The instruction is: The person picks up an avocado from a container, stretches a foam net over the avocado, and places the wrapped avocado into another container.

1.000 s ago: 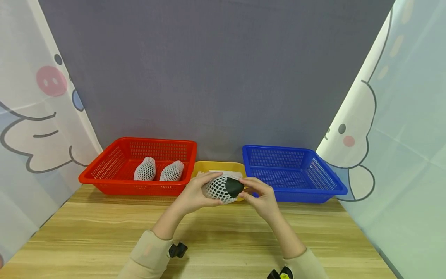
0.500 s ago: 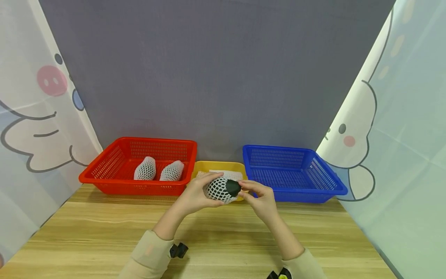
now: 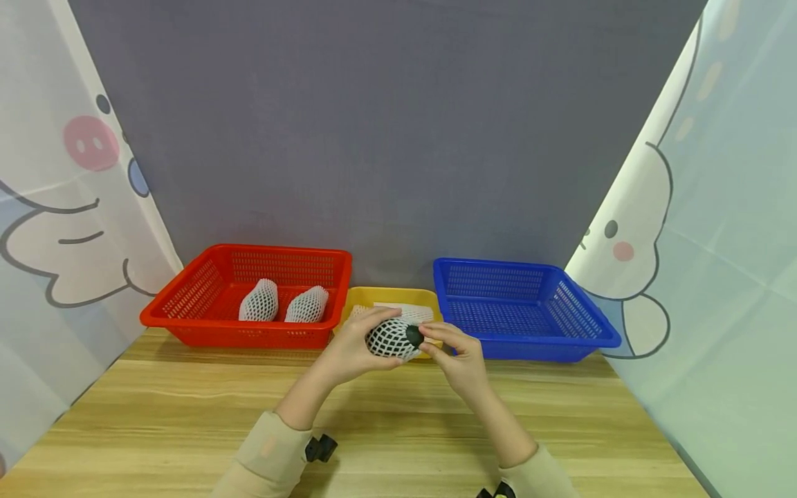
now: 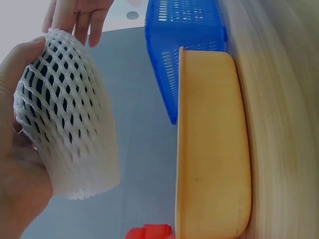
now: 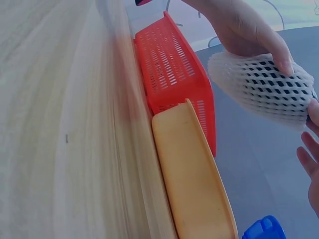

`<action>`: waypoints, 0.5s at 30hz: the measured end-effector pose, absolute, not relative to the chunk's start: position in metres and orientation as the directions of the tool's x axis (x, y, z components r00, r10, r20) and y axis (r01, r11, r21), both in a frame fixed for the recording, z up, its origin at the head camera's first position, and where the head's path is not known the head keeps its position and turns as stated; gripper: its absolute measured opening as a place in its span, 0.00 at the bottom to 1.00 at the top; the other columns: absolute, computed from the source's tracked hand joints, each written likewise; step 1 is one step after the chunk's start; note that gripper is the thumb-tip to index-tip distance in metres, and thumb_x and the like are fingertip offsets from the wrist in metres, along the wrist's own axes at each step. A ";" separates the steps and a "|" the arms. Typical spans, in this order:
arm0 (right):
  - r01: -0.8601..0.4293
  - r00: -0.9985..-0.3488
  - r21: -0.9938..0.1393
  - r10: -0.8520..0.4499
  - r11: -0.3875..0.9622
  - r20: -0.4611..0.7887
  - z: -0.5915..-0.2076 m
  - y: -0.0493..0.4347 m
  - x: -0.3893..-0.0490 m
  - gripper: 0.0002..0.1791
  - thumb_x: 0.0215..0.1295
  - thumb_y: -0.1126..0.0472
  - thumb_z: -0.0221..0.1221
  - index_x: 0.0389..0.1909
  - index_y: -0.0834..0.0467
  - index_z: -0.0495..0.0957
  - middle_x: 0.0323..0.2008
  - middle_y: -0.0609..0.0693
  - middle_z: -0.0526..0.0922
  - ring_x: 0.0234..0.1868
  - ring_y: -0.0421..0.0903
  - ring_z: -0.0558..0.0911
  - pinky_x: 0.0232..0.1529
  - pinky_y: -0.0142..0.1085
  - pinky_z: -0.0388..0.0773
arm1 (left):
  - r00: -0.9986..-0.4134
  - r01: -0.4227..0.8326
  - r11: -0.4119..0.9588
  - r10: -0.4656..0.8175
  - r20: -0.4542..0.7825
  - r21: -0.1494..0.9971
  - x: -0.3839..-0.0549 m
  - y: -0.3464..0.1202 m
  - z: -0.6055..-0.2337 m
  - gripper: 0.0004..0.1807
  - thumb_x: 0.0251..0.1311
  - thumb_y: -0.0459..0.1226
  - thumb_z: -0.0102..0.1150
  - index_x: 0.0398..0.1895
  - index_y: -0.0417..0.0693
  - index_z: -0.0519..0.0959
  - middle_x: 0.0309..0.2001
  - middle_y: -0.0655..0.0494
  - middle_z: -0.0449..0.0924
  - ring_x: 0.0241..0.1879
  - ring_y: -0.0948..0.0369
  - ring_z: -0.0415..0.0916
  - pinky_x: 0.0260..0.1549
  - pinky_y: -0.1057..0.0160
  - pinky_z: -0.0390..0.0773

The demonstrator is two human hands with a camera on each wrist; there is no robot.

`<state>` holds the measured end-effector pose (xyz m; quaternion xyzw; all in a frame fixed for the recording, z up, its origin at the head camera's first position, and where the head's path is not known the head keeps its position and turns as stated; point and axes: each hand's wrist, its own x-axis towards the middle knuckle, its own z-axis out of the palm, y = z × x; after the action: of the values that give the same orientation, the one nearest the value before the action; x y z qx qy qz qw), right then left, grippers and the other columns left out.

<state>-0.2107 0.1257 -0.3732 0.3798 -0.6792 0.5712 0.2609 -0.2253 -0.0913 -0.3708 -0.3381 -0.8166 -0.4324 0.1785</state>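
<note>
A dark, avocado-like fruit (image 3: pixel 414 336) sits inside a white foam net sleeve (image 3: pixel 391 338), held above the table. Only its right end shows bare in the head view; elsewhere dark skin shows through the mesh. My left hand (image 3: pixel 353 351) grips the sleeved fruit from the left, thumb below and fingers above. At the other end, my right hand (image 3: pixel 462 358) pinches with thumb and fingertips at the sleeve's edge beside the bare tip. In the left wrist view the netting (image 4: pixel 70 114) narrows round the top and hangs loose at the bottom. The right wrist view shows the sleeve (image 5: pixel 269 89) too.
A red basket (image 3: pixel 236 335) at left holds two sleeved fruits (image 3: pixel 259 301). Behind my hands, a yellow tray (image 3: pixel 373 296) contains white foam sleeves (image 3: pixel 416 312). A blue basket (image 3: pixel 529 339) stands at right. All rest on a wooden table (image 3: pixel 398 429) before a grey backdrop.
The sleeve has spread rightward over the fruit, so the bare dark end has shrunk to a small tip. My right hand has shifted slightly left; my left hand has stayed nearly in place.
</note>
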 end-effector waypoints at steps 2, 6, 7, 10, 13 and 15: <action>-0.816 -0.571 -0.576 -0.223 0.052 0.790 -0.374 0.125 -0.210 0.15 0.48 0.85 0.62 0.39 0.74 0.81 0.41 0.63 0.82 0.44 0.38 0.79 0.19 0.29 0.67 | -0.709 0.705 0.395 0.410 0.574 0.589 -0.226 -0.090 -0.372 0.39 0.42 0.41 0.78 0.62 0.48 0.74 0.58 0.54 0.74 0.53 0.57 0.72 0.47 0.56 0.76; -0.827 -0.551 -0.561 -0.234 0.025 0.801 -0.375 0.124 -0.211 0.16 0.48 0.85 0.61 0.40 0.74 0.80 0.42 0.65 0.82 0.50 0.42 0.78 0.25 0.26 0.72 | -0.704 0.710 0.391 0.425 0.569 0.586 -0.227 -0.088 -0.374 0.38 0.44 0.41 0.77 0.62 0.45 0.74 0.57 0.55 0.74 0.52 0.59 0.72 0.46 0.59 0.76; -0.828 -0.547 -0.560 -0.238 0.016 0.802 -0.375 0.124 -0.211 0.16 0.49 0.86 0.60 0.40 0.74 0.80 0.42 0.66 0.81 0.51 0.44 0.78 0.30 0.26 0.75 | -0.702 0.712 0.389 0.428 0.570 0.584 -0.227 -0.087 -0.375 0.38 0.44 0.41 0.76 0.62 0.45 0.74 0.57 0.55 0.74 0.52 0.59 0.72 0.46 0.58 0.76; -0.821 -0.553 -0.571 -0.247 0.001 0.795 -0.375 0.123 -0.211 0.15 0.50 0.86 0.60 0.41 0.75 0.80 0.43 0.68 0.80 0.53 0.49 0.77 0.46 0.29 0.76 | -0.701 0.712 0.393 0.429 0.570 0.582 -0.227 -0.086 -0.376 0.37 0.44 0.41 0.76 0.62 0.45 0.74 0.58 0.55 0.74 0.53 0.59 0.72 0.47 0.58 0.76; -0.810 -0.565 -0.587 -0.266 -0.001 0.781 -0.375 0.122 -0.210 0.14 0.52 0.86 0.58 0.41 0.77 0.79 0.43 0.68 0.80 0.54 0.49 0.76 0.52 0.33 0.74 | -0.705 0.709 0.401 0.428 0.566 0.580 -0.226 -0.086 -0.376 0.37 0.45 0.41 0.76 0.62 0.47 0.74 0.58 0.55 0.74 0.52 0.58 0.72 0.45 0.58 0.76; -0.810 -0.564 -0.587 -0.284 0.006 0.776 -0.374 0.122 -0.209 0.14 0.53 0.86 0.57 0.42 0.77 0.79 0.44 0.68 0.80 0.55 0.49 0.76 0.53 0.33 0.73 | -0.709 0.704 0.407 0.426 0.561 0.581 -0.226 -0.086 -0.377 0.37 0.45 0.42 0.76 0.62 0.47 0.74 0.58 0.54 0.74 0.52 0.57 0.72 0.44 0.59 0.76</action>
<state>-0.2092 0.1223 -0.3739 0.4073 -0.6713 0.5756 0.2285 -0.2264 -0.0860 -0.3767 -0.3437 -0.8224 -0.4223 0.1648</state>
